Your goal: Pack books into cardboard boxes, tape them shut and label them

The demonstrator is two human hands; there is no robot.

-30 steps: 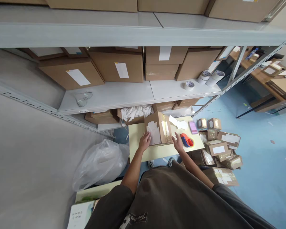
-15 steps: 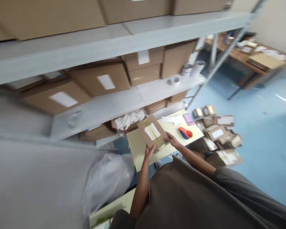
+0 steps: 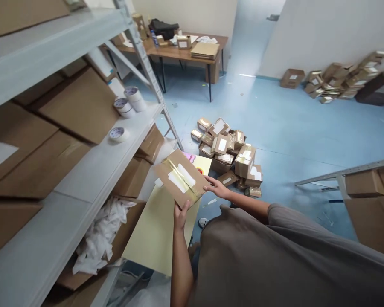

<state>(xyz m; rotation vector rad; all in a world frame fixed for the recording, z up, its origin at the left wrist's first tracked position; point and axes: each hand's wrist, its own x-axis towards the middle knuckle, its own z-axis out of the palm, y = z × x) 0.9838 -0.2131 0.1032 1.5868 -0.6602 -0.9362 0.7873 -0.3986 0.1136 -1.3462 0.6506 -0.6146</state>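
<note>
A flat brown cardboard box with white labels and a strip of shiny tape across its top is held between both hands. My left hand grips its near edge, thumb on top and fingers underneath. At the right corner my right hand is closed on the box, with part of its fingers hidden below. Under the box stands a pale yellow table. Partly behind the box, a red and yellow round item and something pink lie on that table.
Grey shelving with cartons and tape rolls runs along the left. Beyond the table, a pile of small taped boxes sits on the blue floor. A brown desk stands at the back; another rack is at right.
The view has swung to the right, bringing the box pile, desk and right-hand rack further into sight. Both hands keep hold of the cardboard box, which now appears nearer and larger.
</note>
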